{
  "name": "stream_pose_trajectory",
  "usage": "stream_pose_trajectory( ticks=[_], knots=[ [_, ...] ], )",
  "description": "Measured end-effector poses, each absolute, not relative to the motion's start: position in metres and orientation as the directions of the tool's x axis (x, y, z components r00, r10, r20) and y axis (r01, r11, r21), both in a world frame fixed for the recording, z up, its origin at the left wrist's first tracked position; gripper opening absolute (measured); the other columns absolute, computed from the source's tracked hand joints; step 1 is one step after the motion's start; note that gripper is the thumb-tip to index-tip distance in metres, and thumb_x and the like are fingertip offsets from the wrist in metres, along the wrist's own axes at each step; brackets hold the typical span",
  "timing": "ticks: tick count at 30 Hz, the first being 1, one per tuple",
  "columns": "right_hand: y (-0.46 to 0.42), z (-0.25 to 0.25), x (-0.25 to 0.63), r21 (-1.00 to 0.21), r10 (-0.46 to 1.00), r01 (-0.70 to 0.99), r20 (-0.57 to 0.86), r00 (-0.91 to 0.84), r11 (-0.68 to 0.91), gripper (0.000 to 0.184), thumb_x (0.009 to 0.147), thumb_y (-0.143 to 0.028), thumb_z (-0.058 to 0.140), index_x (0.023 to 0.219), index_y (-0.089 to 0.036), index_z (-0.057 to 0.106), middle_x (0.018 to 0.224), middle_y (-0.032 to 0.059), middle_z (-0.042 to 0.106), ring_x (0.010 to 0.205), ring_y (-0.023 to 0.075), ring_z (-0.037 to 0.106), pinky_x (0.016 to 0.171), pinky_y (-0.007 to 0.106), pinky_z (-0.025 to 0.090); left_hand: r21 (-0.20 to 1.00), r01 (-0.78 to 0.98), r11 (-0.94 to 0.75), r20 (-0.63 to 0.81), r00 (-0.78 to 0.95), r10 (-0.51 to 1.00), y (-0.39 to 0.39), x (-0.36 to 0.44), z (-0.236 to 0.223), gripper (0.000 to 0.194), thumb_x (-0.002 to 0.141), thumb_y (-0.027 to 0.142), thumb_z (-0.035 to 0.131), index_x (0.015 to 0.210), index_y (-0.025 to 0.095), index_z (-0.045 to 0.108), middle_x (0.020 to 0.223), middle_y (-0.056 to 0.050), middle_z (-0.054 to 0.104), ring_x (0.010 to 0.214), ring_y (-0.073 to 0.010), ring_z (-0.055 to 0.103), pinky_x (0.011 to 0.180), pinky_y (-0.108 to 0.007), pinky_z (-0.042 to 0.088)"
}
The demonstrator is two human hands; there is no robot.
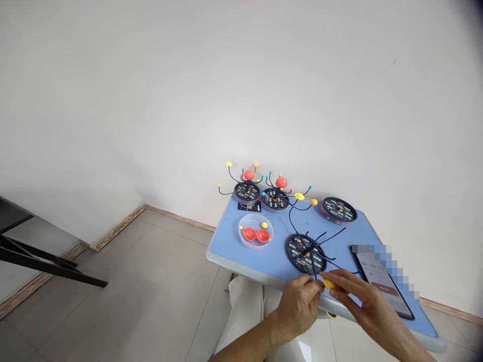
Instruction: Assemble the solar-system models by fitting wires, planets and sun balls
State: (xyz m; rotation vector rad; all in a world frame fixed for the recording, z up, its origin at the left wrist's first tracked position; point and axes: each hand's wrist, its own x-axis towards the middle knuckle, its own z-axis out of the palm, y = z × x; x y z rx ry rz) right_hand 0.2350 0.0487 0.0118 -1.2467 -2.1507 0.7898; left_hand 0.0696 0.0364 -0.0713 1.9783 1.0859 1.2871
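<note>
In the head view, the left hand (298, 306) comes in palm-down from the lower left, with its fingers (315, 284) bunched. The right hand (372, 306) stretches across from the lower right, with its fingers (339, 281) extended. Both meet at a small yellow plastic bead (329, 284), apparently pinching it, though the view is too poor to confirm. The bead sits just below a round black disc (305, 254) sprouting thin black wires, on a blue bench (241, 251). A clear plastic bowl (255, 230) lies left of the disc, and a phone (381, 281) lies right of it.

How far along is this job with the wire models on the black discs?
Done: two wire models stand complete-looking, with red balls. In hand: the left hand and right hand meet at a yellow piece beside the wired black disc. Left: a bare black disc and red half-spheres.
</note>
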Motion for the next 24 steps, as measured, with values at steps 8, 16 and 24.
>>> stream_pose_trajectory(
  ticks=[8,16,24],
  knots=[
    [0.053,0.026,0.230,-0.461,0.739,0.619,0.131,-0.661,0.636,0.028,0.103,-0.031,0.040,0.116,-0.029,0.065,0.097,0.0052,0.065,0.077,0.0171,0.066,0.064,0.026,0.052,0.821,0.206,-0.533,0.507,0.165,0.846,0.042,0.072,-0.078,0.033,0.099,0.026,0.042,0.092,0.015,0.072,0.082,-0.009,0.068,0.076,-0.0197,0.065,0.070,-0.029,0.053],
    [0.058,0.023,0.223,-0.296,0.710,0.656,0.135,-0.691,0.694,0.028,0.100,-0.022,0.038,0.088,-0.023,0.062,0.077,0.0042,0.063,0.063,0.0177,0.062,0.055,0.027,0.046,0.807,0.161,-0.568,0.560,0.095,0.823,0.044,0.073,-0.081,0.034,0.096,0.028,0.042,0.088,0.017,0.073,0.075,-0.006,0.065,0.071,-0.0177,0.061,0.067,-0.027,0.049],
    [0.057,0.017,0.216,-0.222,0.738,0.704,0.161,-0.655,0.674,0.026,0.101,-0.025,0.034,0.087,-0.023,0.057,0.071,0.0032,0.063,0.056,0.0182,0.061,0.049,0.028,0.041,0.809,0.173,-0.561,0.564,0.037,0.825,0.043,0.075,-0.081,0.035,0.096,0.027,0.041,0.080,0.018,0.070,0.070,-0.004,0.061,0.064,-0.0162,0.058,0.062,-0.026,0.047]
  ],
)
